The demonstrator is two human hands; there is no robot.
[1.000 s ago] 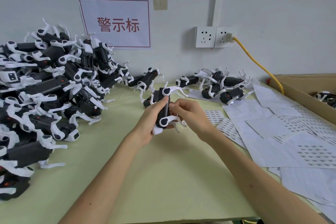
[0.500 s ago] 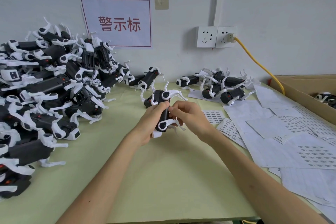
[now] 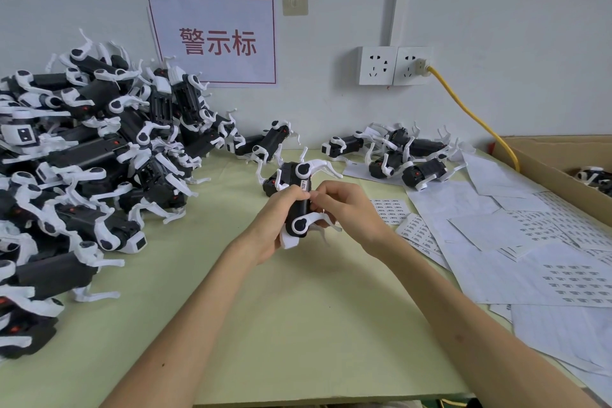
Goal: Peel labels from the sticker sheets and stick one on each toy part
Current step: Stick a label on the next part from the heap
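Toy part (image 3: pixel 299 209) is gripped off the surface (image 3: pixel 298 325) by left hand (image 3: pixel 281 220), presumably steadying it while label (image 3: pixel 303 188) is pinched on by right hand (image 3: pixel 346 209).

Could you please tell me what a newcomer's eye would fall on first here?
A big heap of black-and-white plastic toy parts fills the left of the pale green table. At centre, the left hand and right hand grip one such black toy part bearing a small white label. White paper sticker sheets spread across the right.
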